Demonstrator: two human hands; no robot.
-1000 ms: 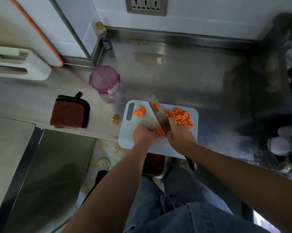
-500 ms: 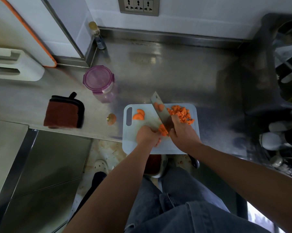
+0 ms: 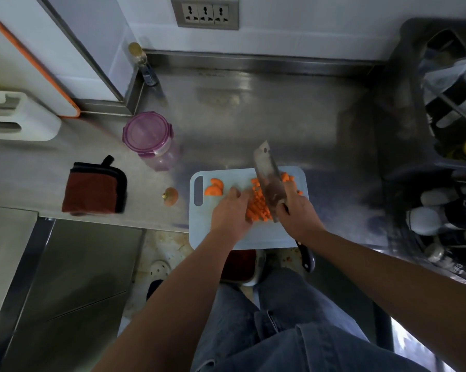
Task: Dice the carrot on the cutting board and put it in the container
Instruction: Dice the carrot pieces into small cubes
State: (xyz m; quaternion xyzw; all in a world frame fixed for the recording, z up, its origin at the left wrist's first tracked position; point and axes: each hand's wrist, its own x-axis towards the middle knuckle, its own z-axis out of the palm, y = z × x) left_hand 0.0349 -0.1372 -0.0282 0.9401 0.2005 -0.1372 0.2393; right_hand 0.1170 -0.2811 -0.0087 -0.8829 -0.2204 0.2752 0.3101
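Note:
A pale blue cutting board point(image 3: 264, 234) lies at the counter's front edge. Diced carrot point(image 3: 258, 208) is heaped in its middle, with more dice point(image 3: 288, 179) behind the blade at the far right. Two half-round carrot slices point(image 3: 214, 187) sit near the board's handle slot. My right hand point(image 3: 297, 213) grips a cleaver point(image 3: 268, 178), its blade tilted and pressed against the heap's right side. My left hand point(image 3: 230, 210) rests flat against the heap's left side, holding nothing. A round clear container with a purple lid point(image 3: 148, 135) stands shut, behind and left of the board.
A carrot end point(image 3: 170, 196) lies on the steel counter left of the board. A folded dark red cloth point(image 3: 93, 189) is further left. A small bottle point(image 3: 143, 63) stands in the back corner. A dark rack with bottles point(image 3: 452, 130) fills the right side.
The strips under my left hand have become a heap of dice. The cleaver has swung from cutting to pushing against the heap, and my left hand has flattened beside it.

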